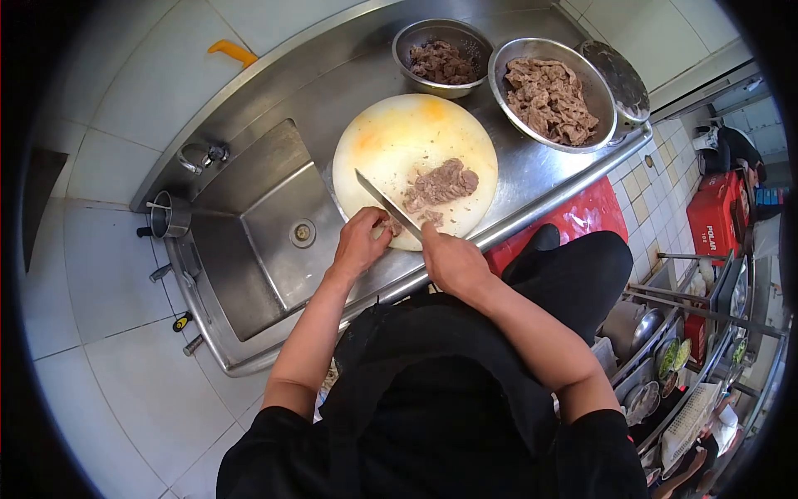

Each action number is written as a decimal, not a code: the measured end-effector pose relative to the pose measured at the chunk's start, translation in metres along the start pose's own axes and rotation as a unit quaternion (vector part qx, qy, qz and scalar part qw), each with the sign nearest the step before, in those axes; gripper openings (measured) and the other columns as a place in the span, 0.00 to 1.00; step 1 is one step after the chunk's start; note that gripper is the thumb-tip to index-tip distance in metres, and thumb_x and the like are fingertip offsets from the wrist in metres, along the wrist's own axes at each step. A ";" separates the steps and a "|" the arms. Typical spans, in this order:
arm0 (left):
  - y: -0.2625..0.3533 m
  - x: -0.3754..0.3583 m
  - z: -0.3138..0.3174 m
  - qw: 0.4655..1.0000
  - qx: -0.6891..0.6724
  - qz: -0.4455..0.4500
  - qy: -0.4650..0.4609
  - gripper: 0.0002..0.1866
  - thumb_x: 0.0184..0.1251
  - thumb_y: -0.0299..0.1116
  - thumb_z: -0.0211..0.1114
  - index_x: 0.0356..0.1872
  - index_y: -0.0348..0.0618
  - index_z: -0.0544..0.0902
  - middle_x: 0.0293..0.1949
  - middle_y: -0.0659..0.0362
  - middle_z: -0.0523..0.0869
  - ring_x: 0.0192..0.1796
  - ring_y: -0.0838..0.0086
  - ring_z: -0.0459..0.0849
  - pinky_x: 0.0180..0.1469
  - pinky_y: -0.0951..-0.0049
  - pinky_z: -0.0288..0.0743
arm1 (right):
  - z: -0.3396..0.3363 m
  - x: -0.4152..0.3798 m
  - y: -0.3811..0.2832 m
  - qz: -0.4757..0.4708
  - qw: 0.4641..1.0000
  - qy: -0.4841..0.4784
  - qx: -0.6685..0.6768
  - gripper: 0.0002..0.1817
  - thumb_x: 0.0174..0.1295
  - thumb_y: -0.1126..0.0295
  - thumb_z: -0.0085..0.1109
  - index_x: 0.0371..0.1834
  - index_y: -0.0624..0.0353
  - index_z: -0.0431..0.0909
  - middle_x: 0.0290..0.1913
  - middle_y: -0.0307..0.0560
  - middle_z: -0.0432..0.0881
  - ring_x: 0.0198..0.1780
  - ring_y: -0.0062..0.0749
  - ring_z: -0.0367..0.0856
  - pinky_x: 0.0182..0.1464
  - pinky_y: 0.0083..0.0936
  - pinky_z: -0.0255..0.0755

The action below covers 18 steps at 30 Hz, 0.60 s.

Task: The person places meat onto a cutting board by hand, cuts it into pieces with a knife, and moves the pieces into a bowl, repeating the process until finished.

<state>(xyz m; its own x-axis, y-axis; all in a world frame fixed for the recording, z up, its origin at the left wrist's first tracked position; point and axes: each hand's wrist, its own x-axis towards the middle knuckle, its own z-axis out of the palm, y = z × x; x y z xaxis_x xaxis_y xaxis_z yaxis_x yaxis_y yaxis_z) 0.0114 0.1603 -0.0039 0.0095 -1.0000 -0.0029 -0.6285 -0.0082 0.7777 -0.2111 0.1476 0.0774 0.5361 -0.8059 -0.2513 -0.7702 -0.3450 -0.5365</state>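
Note:
My right hand is wrapped round the handle of a knife, whose blade points up and left over a round white cutting board. Beside the blade, at the board's lower left edge, my left hand has its fingers curled on a small piece of meat. A pile of cut brown meat lies right of the knife, with small scraps around it. Behind the board stand a metal bowl of meat slices and a colander holding darker meat.
Left of the board is a metal sink with a faucet and a small pot. An orange-handled tool is by the wall. Metal racks and a red box stand at right, where part of another person shows.

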 end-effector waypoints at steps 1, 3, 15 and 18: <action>0.001 0.001 0.000 1.000 0.013 0.006 0.000 0.14 0.64 0.31 0.73 0.49 0.37 0.87 0.49 0.47 0.89 0.53 0.51 0.89 0.57 0.60 0.83 | 0.001 0.007 -0.004 -0.001 1.000 -0.001 -0.001 0.07 0.75 0.71 0.46 0.49 0.63 0.69 0.34 0.65 0.87 0.39 0.62 0.90 0.42 0.57 0.81; 0.001 0.001 0.000 1.000 0.013 0.004 0.000 0.14 0.64 0.31 0.72 0.49 0.37 0.87 0.49 0.47 0.89 0.54 0.51 0.89 0.57 0.59 0.83 | 0.003 0.018 -0.009 -0.007 0.999 -0.010 -0.042 0.07 0.74 0.72 0.47 0.50 0.62 0.70 0.36 0.64 0.88 0.39 0.60 0.90 0.41 0.53 0.83; 0.004 0.001 0.005 0.999 0.006 0.031 0.035 0.13 0.62 0.30 0.73 0.47 0.37 0.88 0.47 0.48 0.90 0.51 0.50 0.89 0.55 0.58 0.83 | 0.015 -0.007 0.015 -0.022 0.995 0.011 -0.100 0.06 0.75 0.70 0.49 0.48 0.61 0.69 0.27 0.59 0.86 0.32 0.56 0.89 0.34 0.51 0.82; 0.001 0.000 0.007 0.999 0.014 0.038 0.031 0.13 0.62 0.29 0.73 0.47 0.37 0.87 0.46 0.49 0.90 0.51 0.51 0.88 0.55 0.58 0.83 | 0.012 -0.027 0.025 -0.014 0.997 -0.011 -0.073 0.07 0.75 0.70 0.50 0.48 0.62 0.69 0.26 0.59 0.85 0.32 0.57 0.88 0.34 0.53 0.81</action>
<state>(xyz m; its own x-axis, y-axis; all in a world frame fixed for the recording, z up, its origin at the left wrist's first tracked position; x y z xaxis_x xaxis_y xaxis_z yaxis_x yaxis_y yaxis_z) 0.0057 0.1598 -0.0078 0.0082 -0.9955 0.0943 -0.6505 0.0663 0.7566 -0.2402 0.1668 0.0611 0.5648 -0.7845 -0.2560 -0.7957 -0.4353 -0.4212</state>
